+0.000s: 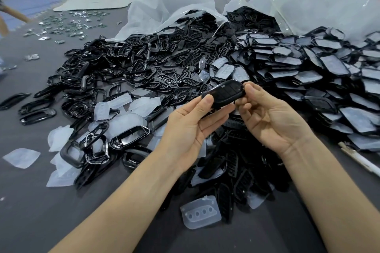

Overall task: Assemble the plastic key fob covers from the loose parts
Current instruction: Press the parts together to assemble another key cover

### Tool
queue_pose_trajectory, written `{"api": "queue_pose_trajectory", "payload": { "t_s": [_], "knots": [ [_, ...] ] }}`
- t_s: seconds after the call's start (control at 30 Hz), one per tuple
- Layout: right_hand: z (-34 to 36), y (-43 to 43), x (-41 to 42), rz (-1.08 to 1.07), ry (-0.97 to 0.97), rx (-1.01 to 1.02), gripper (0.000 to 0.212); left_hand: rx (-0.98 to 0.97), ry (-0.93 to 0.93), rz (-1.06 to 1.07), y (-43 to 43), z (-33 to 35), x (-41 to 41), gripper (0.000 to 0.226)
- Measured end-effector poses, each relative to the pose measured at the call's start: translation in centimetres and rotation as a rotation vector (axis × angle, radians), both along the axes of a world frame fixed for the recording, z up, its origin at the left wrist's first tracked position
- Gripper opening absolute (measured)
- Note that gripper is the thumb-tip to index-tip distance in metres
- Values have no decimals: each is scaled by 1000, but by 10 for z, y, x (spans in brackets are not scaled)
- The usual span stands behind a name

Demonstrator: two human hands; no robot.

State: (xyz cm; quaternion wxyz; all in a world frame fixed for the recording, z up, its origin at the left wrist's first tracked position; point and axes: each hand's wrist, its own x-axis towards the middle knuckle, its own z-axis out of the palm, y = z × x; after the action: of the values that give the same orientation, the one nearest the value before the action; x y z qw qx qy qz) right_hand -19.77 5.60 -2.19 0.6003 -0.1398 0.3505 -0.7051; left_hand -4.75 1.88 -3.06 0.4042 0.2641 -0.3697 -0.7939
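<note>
Fingers [208,100] of both your hands are clamped on one black fob cover [223,92], held above the heap near the middle of the head view. Your left hand [189,127] lies palm up, its thumb pressed on the cover's near end and its other fingers curled beneath. Your right hand [269,123] pinches the far end between thumb and curled fingers. The cover's button face is turned toward you and tilts up to the right. Under and beyond your hands lie loose black grids [176,82], and to the left open black frames [123,47] spread across the grey table [37,207]. Translucent pads [200,214] are scattered among them, one with four holes lying between your forearms. To your right, a deep pile of pad-backed pieces [308,76] slopes down to the table. Behind the heaps a white bag [174,4] and a clear bag [329,0] lie open, with black parts at their mouths. Small shiny parts [67,24] sit far off at the left.
</note>
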Motion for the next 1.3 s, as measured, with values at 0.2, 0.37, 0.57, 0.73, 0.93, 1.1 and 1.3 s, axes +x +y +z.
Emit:
{"api": "queue_pose_trajectory", "payload": {
  "t_s": [0.2,0.37,0.57,0.73,0.93,1.1,1.3],
  "knots": [
    [0,0,2,-9,-42,21,14,0,41,-2,1,-1,-1,24],
    [2,1,0,-17,-89,34,20,-30,46,-34,4,-3,-1,27],
    [1,0,-1,-20,-131,83,27,28,55,-81,4,-2,-2,24],
    [2,-1,-1,-1,-154,91,32,38,46,-100,4,-1,-3,22],
    [2,0,-2,8,-158,75,46,33,38,-116,4,-1,-2,21],
    [2,0,-2,19,-171,50,50,18,37,-122,4,-1,-2,21],
    [-1,-1,-3,19,-169,35,41,6,10,-114,5,-1,0,21]
  ]
}}
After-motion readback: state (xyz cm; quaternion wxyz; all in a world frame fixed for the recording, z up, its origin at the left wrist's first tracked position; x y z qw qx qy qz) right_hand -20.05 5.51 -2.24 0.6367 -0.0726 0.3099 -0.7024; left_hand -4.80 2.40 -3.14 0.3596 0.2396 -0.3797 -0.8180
